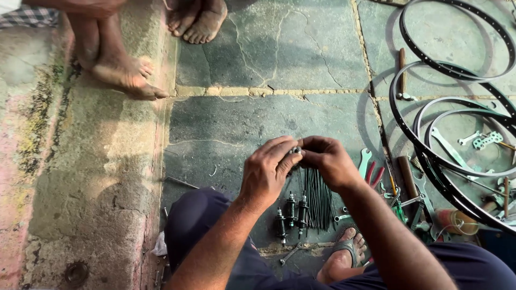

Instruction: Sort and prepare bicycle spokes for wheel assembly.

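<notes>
At frame centre, left hand and right hand both pinch one bundle of spokes, grips closed on its top. Three hubs lie below on the floor (spokes too many to count); several rims at right.

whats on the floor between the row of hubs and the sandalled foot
In the head view, a bundle of thin black spokes lies between the hubs and the sandalled foot, with a small spanner beside it.

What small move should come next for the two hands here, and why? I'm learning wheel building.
Probably seat one spoke into the hub: both hands, left hand and right hand, pinch a small metal part directly above the spoke bundle, with spare hubs lying beside it.
</notes>
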